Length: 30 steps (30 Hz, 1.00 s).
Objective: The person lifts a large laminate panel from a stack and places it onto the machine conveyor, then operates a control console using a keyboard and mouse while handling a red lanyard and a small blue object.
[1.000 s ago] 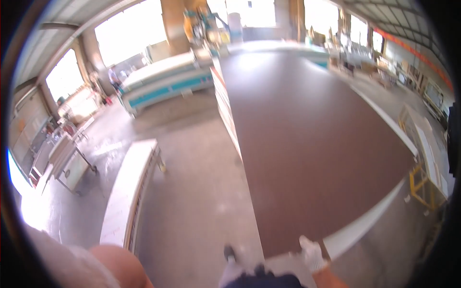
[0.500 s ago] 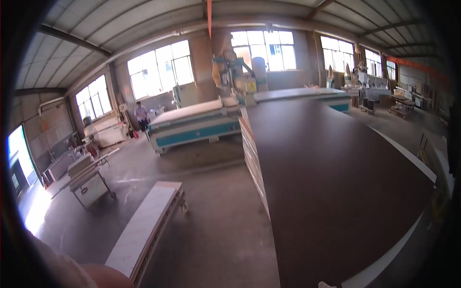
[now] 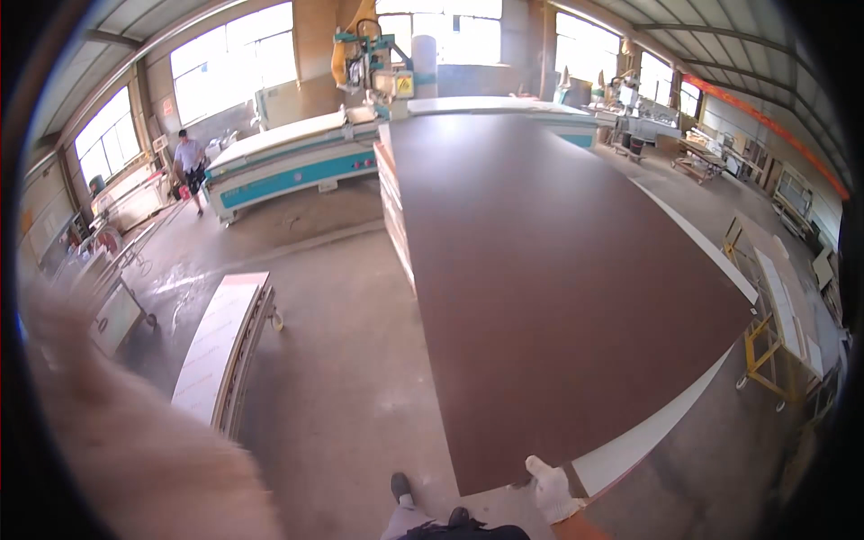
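Note:
A large dark brown panel (image 3: 576, 297) lies flat on top of a stack of sheets (image 3: 393, 209), and white sheets show past its right and near sides. At its near edge my right hand (image 3: 551, 490), in a white glove, is closed on the panel, thumb on top and fingers hidden beneath. My left forearm rises large and blurred at the left. My left hand (image 3: 58, 333) is smeared by motion, with its fingers unreadable; it is apart from the panel.
On the left stands a low wheeled cart with long pale boards (image 3: 220, 342). Beyond the panel is a teal and white cutting machine (image 3: 297, 175). A yellow-framed trolley with boards (image 3: 778, 306) is at right. Another person (image 3: 189, 166) is at the far left, beside the machine.
My view has tipped down and turned right. More of my left arm has come up blurred at the left. My right hand, barely visible before, now shows gripping the panel's near edge.

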Tool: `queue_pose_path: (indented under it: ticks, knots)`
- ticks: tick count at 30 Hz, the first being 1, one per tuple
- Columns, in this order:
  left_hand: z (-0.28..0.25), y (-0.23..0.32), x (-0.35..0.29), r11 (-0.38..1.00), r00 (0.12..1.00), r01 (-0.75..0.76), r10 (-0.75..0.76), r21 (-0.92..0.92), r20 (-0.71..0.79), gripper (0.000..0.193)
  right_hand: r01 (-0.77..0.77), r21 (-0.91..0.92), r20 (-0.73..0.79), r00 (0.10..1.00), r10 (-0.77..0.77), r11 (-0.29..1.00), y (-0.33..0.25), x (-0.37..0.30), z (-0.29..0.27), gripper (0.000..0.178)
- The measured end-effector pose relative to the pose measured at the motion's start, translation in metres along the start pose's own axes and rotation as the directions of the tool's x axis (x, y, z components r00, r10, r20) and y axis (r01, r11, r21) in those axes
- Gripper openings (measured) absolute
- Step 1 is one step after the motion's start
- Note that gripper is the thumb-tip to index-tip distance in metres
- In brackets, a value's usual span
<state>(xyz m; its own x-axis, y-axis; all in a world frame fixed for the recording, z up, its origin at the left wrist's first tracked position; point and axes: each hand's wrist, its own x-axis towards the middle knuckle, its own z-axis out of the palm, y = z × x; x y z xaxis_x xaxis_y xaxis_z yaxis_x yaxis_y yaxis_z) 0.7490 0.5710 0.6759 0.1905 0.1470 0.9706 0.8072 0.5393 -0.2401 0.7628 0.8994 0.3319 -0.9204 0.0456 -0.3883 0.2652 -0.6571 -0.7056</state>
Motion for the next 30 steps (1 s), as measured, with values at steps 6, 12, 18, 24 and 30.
queue_pose_path:
  ticks: [6, 12, 18, 24, 30]
  knots:
    - [0.066, 0.03, -0.22, 0.425, 0.28, 0.902, -0.708, 0.075, 0.649, 0.044, -0.151, -0.296, -0.261, 0.963, 0.073, 0.943, -0.015, -0.012, 0.032, 0.025]
    - [0.055, 0.112, -0.292, -0.409, -0.354, 0.897, -0.44, 0.167, 0.825, 0.042, 0.13, -0.304, -0.062, 0.986, -0.156, 0.944, -0.01, -0.007, 0.042, 0.019]
    - [0.07, 0.128, -0.321, -0.511, -0.497, 0.811, -0.341, 0.286, 0.798, 0.041, -0.097, -0.186, -0.169, 0.983, 0.066, 0.978, 0.009, 0.013, 0.018, 0.021]
    - [0.079, 0.127, -0.319, -0.552, -0.53, 0.783, -0.349, 0.289, 0.773, 0.041, -0.352, -0.162, -0.223, 0.923, 0.313, 0.922, -0.005, 0.02, 0.02, 0.022]
    - [0.083, 0.135, -0.32, -0.598, -0.479, 0.779, -0.375, 0.188, 0.793, 0.041, -0.148, -0.233, -0.148, 0.982, 0.115, 0.961, 0.003, 0.018, 0.007, 0.024]
